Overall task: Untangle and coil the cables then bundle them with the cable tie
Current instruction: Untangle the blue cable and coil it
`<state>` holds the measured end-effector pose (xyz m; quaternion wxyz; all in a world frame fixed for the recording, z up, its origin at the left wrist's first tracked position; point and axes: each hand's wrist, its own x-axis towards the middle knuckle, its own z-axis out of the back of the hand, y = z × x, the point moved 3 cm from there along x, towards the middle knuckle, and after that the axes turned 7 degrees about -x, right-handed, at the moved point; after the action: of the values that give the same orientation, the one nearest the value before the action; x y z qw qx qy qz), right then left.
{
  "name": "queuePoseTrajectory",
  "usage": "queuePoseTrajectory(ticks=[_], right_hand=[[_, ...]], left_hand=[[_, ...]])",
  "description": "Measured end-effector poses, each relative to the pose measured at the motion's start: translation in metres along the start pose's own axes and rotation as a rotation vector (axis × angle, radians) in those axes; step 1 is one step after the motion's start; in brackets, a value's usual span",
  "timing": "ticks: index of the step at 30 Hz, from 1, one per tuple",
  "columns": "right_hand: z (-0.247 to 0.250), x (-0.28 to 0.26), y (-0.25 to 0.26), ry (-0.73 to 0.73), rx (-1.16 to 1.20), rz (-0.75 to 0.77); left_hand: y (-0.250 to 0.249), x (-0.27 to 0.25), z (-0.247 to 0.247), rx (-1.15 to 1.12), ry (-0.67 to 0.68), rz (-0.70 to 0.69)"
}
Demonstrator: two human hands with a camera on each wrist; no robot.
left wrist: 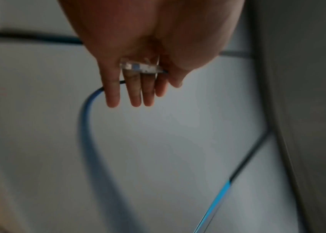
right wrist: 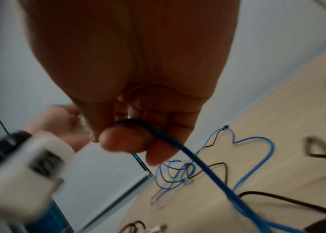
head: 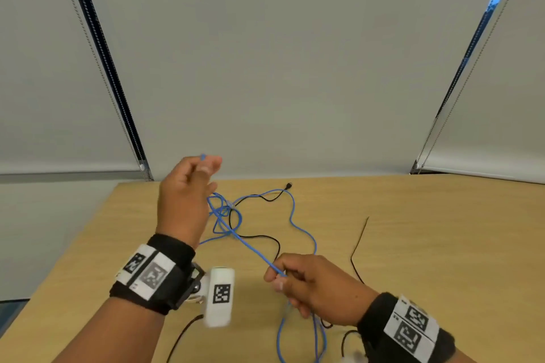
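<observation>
Left hand (left wrist: pixel 138 66) fills the top of the left wrist view, fingers (left wrist: pixel 136 94) pointing down, fairly straight and close together. The clear plug (left wrist: pixel 140 67) lies across them, thumb (left wrist: pixel 175 78) pinning it at the right end. The blue cable (left wrist: pixel 90 134) emerges behind the fingers on the left and sweeps down in a blurred curve. A pale, blurred surface lies behind.

You sit in an office: grey roller blinds (head: pixel 265 68) with bead chains (head: pixel 97 68) hang behind a wooden desk (head: pixel 442 230).
</observation>
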<state>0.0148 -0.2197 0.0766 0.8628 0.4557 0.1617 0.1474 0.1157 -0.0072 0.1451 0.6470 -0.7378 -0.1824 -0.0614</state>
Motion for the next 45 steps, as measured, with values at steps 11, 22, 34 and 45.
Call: queuePoseTrajectory(ticks=[11,22,34,45], right_hand=[[0.093,-0.003,0.038,-0.464,0.172,0.190],[0.039,0.005,0.007,-0.254,0.407,0.060],[0.033,-0.014,0.043,-0.128,0.050,0.129],[0.094,0.001,0.032,-0.403,0.312,0.095]], left_hand=[[0.024,-0.081,-0.044,-0.264,0.878,0.583],[-0.016,-0.054,-0.047,-0.986,0.605,0.462],[0.026,-0.033,-0.023,0.430,0.505,0.030],[0.006,-0.082,-0.048,-0.458,0.775,0.493]])
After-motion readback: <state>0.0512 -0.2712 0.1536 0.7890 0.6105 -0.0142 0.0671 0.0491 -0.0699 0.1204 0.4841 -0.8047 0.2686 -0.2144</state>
